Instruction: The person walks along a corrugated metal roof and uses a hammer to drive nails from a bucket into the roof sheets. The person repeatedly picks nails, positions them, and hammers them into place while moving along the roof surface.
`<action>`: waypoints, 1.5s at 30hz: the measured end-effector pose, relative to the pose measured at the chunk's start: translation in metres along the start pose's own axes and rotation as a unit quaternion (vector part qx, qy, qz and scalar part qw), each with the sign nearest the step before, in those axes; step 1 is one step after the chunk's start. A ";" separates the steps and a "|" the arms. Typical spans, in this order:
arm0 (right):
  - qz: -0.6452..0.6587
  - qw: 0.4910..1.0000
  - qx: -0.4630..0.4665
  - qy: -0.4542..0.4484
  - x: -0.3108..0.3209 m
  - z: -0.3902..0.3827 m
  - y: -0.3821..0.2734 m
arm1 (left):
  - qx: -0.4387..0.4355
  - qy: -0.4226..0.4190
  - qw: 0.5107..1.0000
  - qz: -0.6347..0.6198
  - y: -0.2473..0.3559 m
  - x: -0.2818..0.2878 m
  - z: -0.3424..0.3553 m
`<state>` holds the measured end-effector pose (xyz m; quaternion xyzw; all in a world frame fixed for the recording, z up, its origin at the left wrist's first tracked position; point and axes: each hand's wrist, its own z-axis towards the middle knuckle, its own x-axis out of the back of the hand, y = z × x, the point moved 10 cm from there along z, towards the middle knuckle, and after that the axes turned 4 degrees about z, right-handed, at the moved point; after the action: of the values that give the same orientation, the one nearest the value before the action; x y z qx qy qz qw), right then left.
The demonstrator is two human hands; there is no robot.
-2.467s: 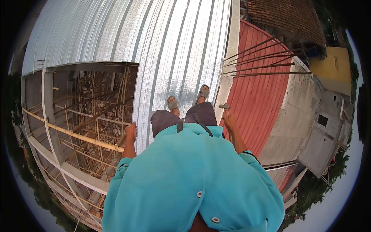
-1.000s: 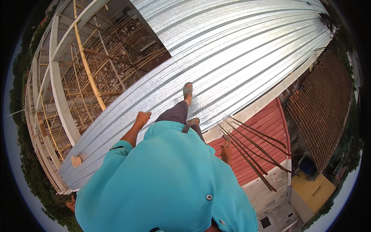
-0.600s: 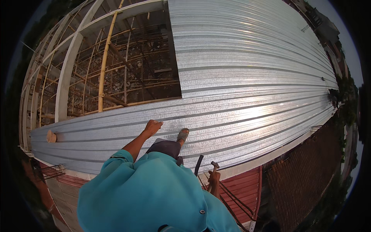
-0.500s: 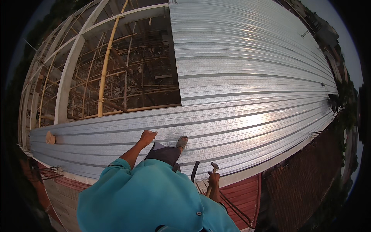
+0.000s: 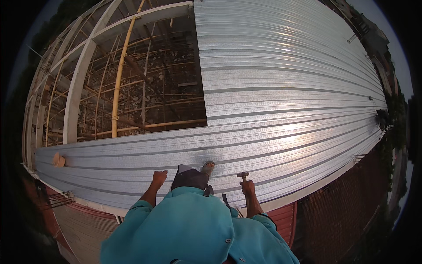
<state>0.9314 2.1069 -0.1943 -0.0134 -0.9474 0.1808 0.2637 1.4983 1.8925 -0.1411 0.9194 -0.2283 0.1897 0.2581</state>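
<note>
My right hand [image 5: 248, 188] grips a hammer [image 5: 243, 175] by its handle, the head pointing up just beyond the fingers. To the left of my body, my left hand [image 5: 159, 177] is closed in a fist above the metal sheets. What it holds, if anything, is hidden. Under me lie long silvery ribbed roofing sheets [image 5: 263, 110]. A foot in a sandal [image 5: 208, 167] rests on them between my two hands.
At the upper left, the sheets border a deep opening [image 5: 167, 83] with bamboo poles [image 5: 118, 83] and concrete beams [image 5: 79, 83]. An orange bucket [image 5: 59, 160] stands at the far left. Beyond the near edge lie a red metal roof [image 5: 282, 222] and a dark tiled roof [image 5: 343, 207].
My right hand has raised the hammer forward from beside my body to over the sheets. My left hand has drawn back toward me, its pointing finger now curled in.
</note>
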 end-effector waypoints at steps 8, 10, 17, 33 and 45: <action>-0.090 0.993 0.081 0.016 0.041 0.018 -0.081 | -0.095 -0.058 0.989 -0.098 0.120 -0.029 -0.019; -0.043 0.998 0.035 0.006 0.041 0.012 -0.085 | -0.074 -0.043 0.991 -0.099 0.103 -0.021 -0.013; -0.039 0.999 0.006 0.007 0.038 0.010 -0.067 | 0.016 0.019 0.993 -0.115 0.012 0.018 0.007; -0.008 1.000 -0.023 0.017 0.057 0.026 -0.122 | 0.003 0.017 0.988 -0.154 0.071 0.019 0.019; -0.040 0.997 -0.059 0.028 0.140 0.161 -0.191 | -0.031 0.002 0.988 -0.154 0.284 -0.096 0.099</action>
<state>0.7433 1.8919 -0.1862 0.0037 -0.9485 0.1138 0.2957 1.2949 1.6511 -0.1541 0.9348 -0.0891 0.1418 0.3132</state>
